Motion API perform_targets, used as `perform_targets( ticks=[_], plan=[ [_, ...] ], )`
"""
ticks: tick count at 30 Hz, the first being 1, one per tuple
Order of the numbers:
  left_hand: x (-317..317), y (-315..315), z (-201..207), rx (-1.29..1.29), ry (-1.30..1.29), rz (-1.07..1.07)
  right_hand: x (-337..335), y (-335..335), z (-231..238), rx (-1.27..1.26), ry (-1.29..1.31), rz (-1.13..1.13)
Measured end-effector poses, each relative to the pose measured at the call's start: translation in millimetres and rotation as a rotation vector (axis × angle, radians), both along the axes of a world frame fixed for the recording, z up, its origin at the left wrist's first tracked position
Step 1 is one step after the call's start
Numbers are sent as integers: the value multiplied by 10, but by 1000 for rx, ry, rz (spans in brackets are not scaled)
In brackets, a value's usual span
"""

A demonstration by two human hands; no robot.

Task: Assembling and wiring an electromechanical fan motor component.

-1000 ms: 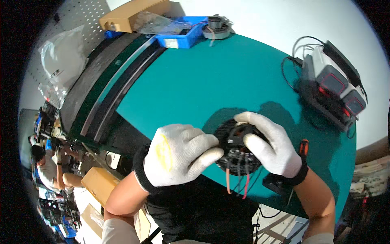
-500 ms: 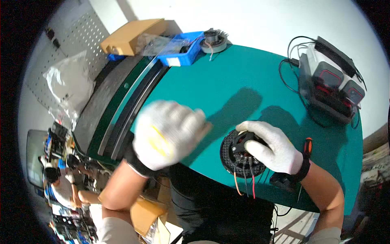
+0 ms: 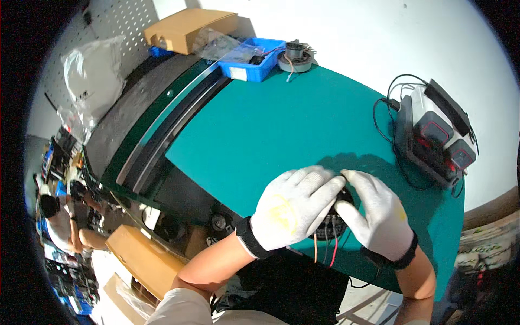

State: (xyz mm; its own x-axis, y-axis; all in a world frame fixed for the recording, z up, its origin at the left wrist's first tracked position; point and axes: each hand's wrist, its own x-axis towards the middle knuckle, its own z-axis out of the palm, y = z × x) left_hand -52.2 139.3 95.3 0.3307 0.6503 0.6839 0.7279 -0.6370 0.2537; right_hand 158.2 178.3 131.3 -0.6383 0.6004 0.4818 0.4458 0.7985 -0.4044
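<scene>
Both my hands wear white knit gloves with black cuffs. They meet over a round black motor part [image 3: 328, 230] near the table's front edge. Orange, dark and red wires [image 3: 334, 252] come out of its near side. My left hand [image 3: 295, 208] covers its left and upper side, fingers together and bent over it. On the other side my right hand [image 3: 376, 216] curls round it, thumb and fingers on its top. Most of the part is hidden under the gloves, so what the fingertips touch cannot be made out.
On the green table [image 3: 260, 141], a blue bin [image 3: 254, 70] and a grey round motor part [image 3: 297, 62] stand at the back. A cardboard box [image 3: 189, 30] is behind them. A charger-like device [image 3: 433, 132] with black cables sits right. Another person [image 3: 59, 225] sits far left.
My left hand has come down and right, from above the table onto the motor part. My right hand stays on the part. The view has shifted, and the orange-handled screwdriver no longer shows.
</scene>
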Motion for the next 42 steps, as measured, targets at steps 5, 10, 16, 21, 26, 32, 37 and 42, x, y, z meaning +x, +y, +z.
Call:
perform_targets(
  ticks=[5,10,16,21,26,32,37,42],
  plan=[
    [-19,-29,-17,-28,-27,-142,72,-392,156,-18,-105,-175],
    [50,-10,-133,-255,-248,-273,180,-1159,-65,-62,221,-384],
    [258,-185,-176,-179,-297,-81,-334,-1875,-488,-479,374,-312],
    [295,-260,-89,-192,-260,0,-676,-1788,-593,-618,351,-280],
    [247,-227,-122,-265,-322,-84,-708,-1693,-573,-556,448,-201],
    [268,-189,-196,-278,-443,-134,-716,-1641,-725,-532,451,-195],
    [175,-181,-139,-415,-408,-209,-356,-1679,-686,-458,633,-284],
    [168,-163,-138,-394,-377,-204,-101,-1432,-682,-364,686,-523]
  ],
)
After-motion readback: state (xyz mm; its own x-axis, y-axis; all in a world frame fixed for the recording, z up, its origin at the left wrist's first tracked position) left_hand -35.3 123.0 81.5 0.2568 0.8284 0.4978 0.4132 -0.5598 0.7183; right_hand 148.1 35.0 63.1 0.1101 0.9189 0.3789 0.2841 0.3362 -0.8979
